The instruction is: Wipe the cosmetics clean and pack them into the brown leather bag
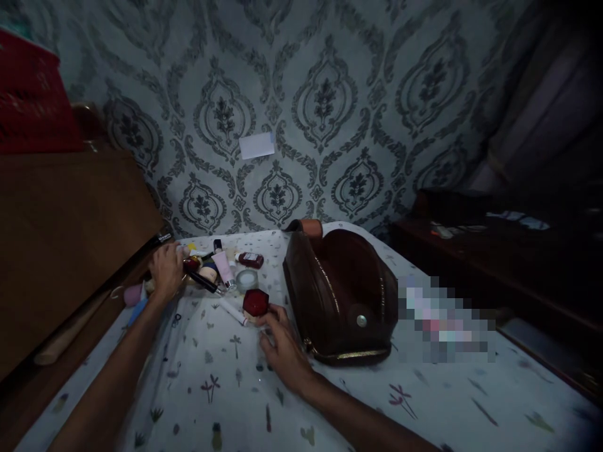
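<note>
In dim, bluish light I see my right hand (285, 351) dully, the curtain (522, 125) in shadow, one patch pixelated.

No text legible. Traces only: faint lettering on large bright-red box-like object (32, 100), upper left, too dim; print on small dark-red bottle with pale label (250, 259), too small; white marks on slim black item (164, 238), unreadable.

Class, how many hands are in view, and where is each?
2: the left hand beside the cosmetics pile, the right hand at the red case, near the brown bag.
</note>
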`<state>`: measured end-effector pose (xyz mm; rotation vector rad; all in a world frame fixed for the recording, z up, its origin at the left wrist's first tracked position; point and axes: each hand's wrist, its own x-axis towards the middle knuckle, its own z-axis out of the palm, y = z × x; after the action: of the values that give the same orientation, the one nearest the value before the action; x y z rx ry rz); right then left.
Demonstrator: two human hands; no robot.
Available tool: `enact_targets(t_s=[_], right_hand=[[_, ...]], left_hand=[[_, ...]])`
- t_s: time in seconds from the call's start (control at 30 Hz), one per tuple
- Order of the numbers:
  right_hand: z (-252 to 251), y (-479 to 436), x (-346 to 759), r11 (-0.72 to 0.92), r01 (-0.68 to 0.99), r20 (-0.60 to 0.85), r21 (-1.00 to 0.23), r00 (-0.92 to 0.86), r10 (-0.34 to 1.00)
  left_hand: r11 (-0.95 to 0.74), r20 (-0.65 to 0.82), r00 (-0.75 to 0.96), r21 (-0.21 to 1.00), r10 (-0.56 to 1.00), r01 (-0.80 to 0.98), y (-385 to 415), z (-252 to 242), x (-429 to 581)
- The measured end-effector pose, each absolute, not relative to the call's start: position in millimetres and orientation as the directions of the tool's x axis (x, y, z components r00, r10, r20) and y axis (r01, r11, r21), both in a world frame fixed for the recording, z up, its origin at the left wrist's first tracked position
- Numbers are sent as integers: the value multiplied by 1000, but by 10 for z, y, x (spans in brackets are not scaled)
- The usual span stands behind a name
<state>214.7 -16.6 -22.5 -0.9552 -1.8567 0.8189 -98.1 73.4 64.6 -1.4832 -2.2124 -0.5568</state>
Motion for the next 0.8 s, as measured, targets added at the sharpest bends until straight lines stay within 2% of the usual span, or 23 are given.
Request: enact_targets(t_s=[0.03,0.1,0.17,0.23,0.27,0.4,0.53,0.67,0.8], right_hand=[[-227,-165,2146,496,280,403,-822,-330,854],[-236,-161,2142,501,271,408,-822,-333,850],[-249,-156,2136,500,273,407,-822,-333,851],[-261,-152,2130,493,281,399,-823,-331,855],[-265,-151,2128,487,287,392,-825,-330,859],[-260,-158,2124,466,299,367,-833,-333,869],[-233,-174,2120,461,289,363,-839,-334,870],[-217,-181,2129,447,289,342,-846,-350,872],[-231,-165,2146,447,290,335,-846,-362,870]], left_hand=[[263,570,-263,84,778,961,709,619,-895],[-50,620,25,24,784,998,627,512,-682],[-351,523,344,-90,780,932,526,347,-440],[-492,416,485,-99,769,865,448,164,-222],[-514,387,498,-70,776,855,431,82,-135],[-490,388,437,43,811,871,549,-80,37],[-332,388,274,92,880,939,842,-8,57],[-194,411,132,113,902,975,1096,93,23],[-166,370,128,74,920,983,1133,173,-28]])
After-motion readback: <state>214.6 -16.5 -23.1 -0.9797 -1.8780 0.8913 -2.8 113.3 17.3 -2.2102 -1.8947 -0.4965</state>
